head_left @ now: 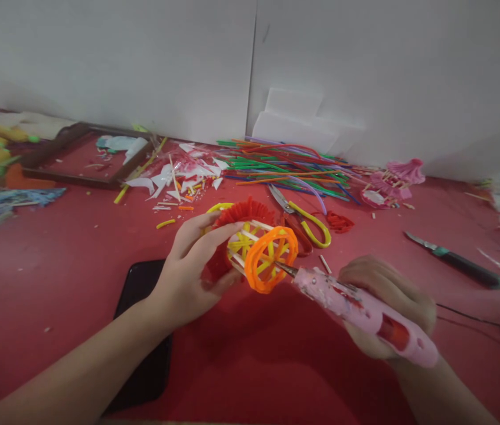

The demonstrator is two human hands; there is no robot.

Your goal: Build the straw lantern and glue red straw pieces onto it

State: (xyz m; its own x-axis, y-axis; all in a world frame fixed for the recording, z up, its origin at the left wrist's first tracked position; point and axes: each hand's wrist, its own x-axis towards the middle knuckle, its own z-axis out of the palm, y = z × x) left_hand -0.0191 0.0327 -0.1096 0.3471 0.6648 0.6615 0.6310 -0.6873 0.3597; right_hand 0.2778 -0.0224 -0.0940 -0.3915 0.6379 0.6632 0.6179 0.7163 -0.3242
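Observation:
My left hand (pixel 192 271) is closed around a small craft model (pixel 271 260) lying tilted on its side in the air. It has an orange ring with spokes facing me, pale sticks, a yellow spoked ring behind, and a red ruffled rim. My right hand (pixel 386 301) grips a pink hot glue gun (pixel 365 313), stained with residue. The gun's metal nozzle meets the centre of the orange spokes, or comes very near it. Most fingers of the right hand are hidden behind the gun's body.
Yellow-handled scissors (pixel 307 227) lie just behind the model. A dark-handled knife (pixel 462 260) rests at right, a black phone (pixel 143 342) under my left forearm. Colourful sticks (pixel 289 168), white scraps (pixel 183 174), a brown frame (pixel 85 156) and a pink model (pixel 394 183) line the back.

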